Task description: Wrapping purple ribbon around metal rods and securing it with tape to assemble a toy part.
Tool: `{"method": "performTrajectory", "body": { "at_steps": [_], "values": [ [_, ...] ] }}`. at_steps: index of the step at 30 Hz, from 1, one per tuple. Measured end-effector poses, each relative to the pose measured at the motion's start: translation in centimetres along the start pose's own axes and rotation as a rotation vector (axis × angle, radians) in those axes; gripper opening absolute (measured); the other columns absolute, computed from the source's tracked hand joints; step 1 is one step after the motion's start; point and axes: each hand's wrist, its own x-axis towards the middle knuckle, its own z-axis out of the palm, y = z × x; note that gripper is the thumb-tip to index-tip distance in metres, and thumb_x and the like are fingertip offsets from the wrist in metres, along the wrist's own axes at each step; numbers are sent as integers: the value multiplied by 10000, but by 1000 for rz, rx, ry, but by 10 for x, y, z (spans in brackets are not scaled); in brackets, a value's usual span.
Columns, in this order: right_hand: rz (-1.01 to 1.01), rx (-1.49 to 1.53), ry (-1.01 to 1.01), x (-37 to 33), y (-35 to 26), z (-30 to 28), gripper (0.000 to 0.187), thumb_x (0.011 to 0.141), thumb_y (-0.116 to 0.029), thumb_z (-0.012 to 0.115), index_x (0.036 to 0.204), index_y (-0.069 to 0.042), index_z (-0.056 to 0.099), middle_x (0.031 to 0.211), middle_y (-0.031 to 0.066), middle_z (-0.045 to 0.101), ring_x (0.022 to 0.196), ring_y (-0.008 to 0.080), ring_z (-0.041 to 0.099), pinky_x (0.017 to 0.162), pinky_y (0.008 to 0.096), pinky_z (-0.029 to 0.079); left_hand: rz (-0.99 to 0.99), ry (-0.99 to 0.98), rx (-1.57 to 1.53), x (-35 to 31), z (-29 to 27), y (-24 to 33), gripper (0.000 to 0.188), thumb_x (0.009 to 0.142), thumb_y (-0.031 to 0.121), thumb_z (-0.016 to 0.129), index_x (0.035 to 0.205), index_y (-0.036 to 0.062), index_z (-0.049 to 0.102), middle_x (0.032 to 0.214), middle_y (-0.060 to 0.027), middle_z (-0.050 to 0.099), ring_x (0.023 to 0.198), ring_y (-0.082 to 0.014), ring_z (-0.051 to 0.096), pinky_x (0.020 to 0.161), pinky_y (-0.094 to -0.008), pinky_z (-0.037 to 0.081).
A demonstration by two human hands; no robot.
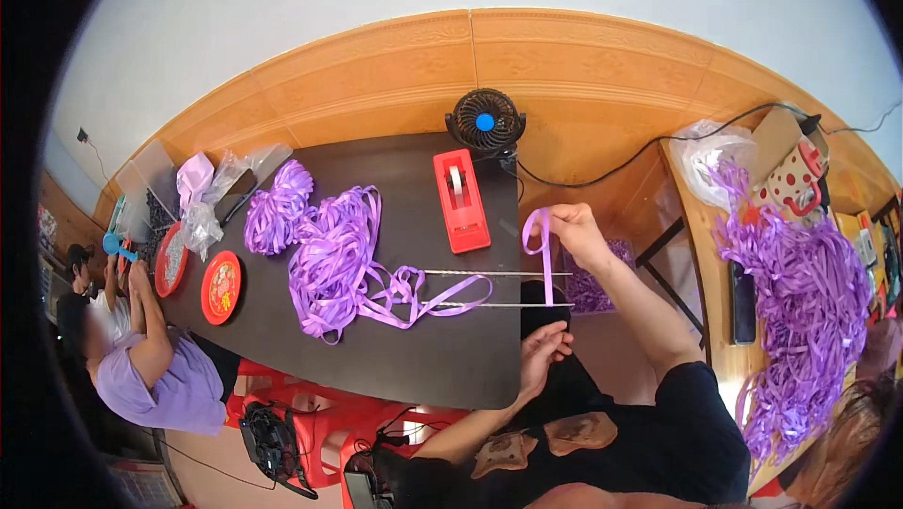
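Observation:
Two thin metal rods (508,305) reach out past the table's right edge. Between thumb and fingers, my right hand (576,231) pinches a purple ribbon (547,269), which loops up from the rods near their free ends. Just below those ends is my left hand (544,354), its fingers slightly bent and apart, with nothing visible in it. More ribbon winds along the rods to a large tangled heap of purple ribbon (334,260) on the dark table (404,368). A second purple bundle (280,208) lies behind that heap.
A red tape dispenser (462,203) and a black fan (485,121) stand at the table's back right. Red dishes (221,288) sit at left, near a person in purple (165,387). On the wooden side table (720,321) lie a phone (742,304) and heaped purple ribbon (809,311).

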Motion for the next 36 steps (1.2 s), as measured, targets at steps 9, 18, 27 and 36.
{"method": "performTrajectory", "body": {
  "at_steps": [9, 18, 27, 36],
  "values": [
    [523, 170, 140, -22, 38, 1, 171, 831, -146, 655, 790, 19, 675, 699, 93, 659, 615, 139, 612, 542, 247, 463, 678, 260, 266, 56, 27, 20, 344, 934, 78, 470, 1267, -11, 453, 1250, -94, 493, 1164, -183, 446, 999, -318, 330],
    [560, 169, 254, -66, 66, 1, 184, 870, -51, 500, 878, 52, 652, 857, 143, 658, 706, 227, 646, 644, 329, 540, 1002, 429, 452, 74, 39, 34, 217, 939, 110, 464, 1073, -1, 594, 1095, -98, 574, 989, -160, 533, 858, -298, 425],
    [816, 279, 276, -149, 68, 3, 127, 824, -104, 541, 834, -27, 642, 734, 69, 640, 641, 174, 589, 601, 322, 463, 320, 259, -63, 38, 26, 14, 164, 920, 149, 541, 990, 29, 627, 796, -41, 621, 719, -80, 556, 648, -226, 464],
    [-81, -498, 503, -230, 70, 12, 112, 809, -23, 600, 916, 3, 625, 854, 62, 597, 744, 119, 543, 655, 230, 428, 181, 213, -90, 0, 21, 2, 218, 885, 131, 593, 1015, -41, 618, 874, -94, 645, 793, -172, 609, 760, -281, 488]
  ]
}}
